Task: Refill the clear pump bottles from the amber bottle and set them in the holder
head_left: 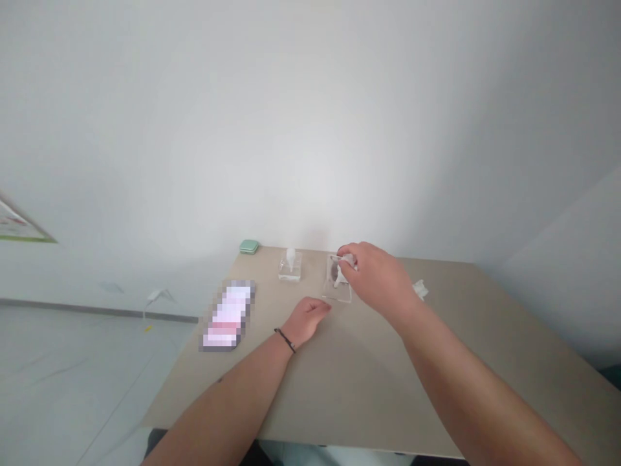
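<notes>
My right hand (376,275) pinches a crumpled white tissue (341,277) between thumb and fingers. The tissue lies against a clear, square plastic plate (344,298) with a dark patch in its middle. Part of the plate is covered by the tissue and my fingers. On the table just short of the plate's near edge rests my left hand (305,320), its fingers curled closed. Whether its fingertips touch the plate, or hold anything, I cannot tell.
Left of the plate stands a clear, block-shaped bottle (290,268) with a white tip. A phone (227,316), blurred out, lies at the table's left. A small green case (249,246) sits at the back left corner. Another crumpled tissue (420,289) lies beyond my right wrist. A wall (310,142) borders the table's (369,388) far edge.
</notes>
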### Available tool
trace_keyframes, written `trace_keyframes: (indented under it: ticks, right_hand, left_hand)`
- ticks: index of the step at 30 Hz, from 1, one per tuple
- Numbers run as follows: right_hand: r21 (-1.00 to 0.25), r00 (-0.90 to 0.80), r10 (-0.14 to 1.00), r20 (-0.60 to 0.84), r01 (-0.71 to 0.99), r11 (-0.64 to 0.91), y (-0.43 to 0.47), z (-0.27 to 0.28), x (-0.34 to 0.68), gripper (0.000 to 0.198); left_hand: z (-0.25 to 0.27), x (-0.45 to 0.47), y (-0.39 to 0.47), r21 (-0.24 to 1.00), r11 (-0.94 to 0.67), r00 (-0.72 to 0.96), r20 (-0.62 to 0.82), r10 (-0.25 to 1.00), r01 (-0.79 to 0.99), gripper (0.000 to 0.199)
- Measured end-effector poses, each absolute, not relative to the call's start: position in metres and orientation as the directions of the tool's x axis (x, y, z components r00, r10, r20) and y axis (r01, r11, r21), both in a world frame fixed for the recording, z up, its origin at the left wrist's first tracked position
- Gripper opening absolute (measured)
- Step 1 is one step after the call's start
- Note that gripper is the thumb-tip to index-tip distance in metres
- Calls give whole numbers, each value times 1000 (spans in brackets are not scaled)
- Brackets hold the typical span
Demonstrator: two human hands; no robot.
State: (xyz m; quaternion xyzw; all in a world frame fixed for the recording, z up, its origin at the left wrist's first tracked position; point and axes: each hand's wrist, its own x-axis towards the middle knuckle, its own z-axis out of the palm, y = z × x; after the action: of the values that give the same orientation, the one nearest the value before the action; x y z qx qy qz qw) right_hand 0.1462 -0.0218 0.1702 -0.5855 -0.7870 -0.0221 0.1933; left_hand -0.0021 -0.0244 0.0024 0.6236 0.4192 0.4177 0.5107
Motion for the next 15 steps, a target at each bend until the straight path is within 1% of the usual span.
trace_keyframes:
  ticks: [5, 9, 11, 13, 14, 15]
  right_hand:
    - [-240, -153, 931, 331, 941, 239, -42, 134, 162, 25]
    - [-275, -150, 931, 332, 929, 248, -43, 118, 164, 24]
    - [-272, -169, 935, 311, 927, 258, -41, 112, 164, 25]
    - [-261, -196, 939, 282, 926, 271, -39, 107, 163, 26]
    - [-256, -208, 939, 273, 926, 279, -38, 105, 163, 25]
    - [-253, -219, 938, 268, 924, 288, -38, 103, 163, 25]
  left_hand:
    - [1, -1, -28, 981, -176, 185, 159, 970, 77, 43]
    - [5, -1, -33, 967, -234, 108, 224, 969, 98, 38]
    - [6, -1, -34, 959, -269, 81, 263, 962, 90, 30]
    - [6, -2, -33, 949, -309, 70, 305, 950, 65, 17]
    - [4, -3, -31, 943, -327, 71, 323, 944, 54, 17]
    - [3, -3, -29, 939, -340, 81, 336, 938, 50, 24]
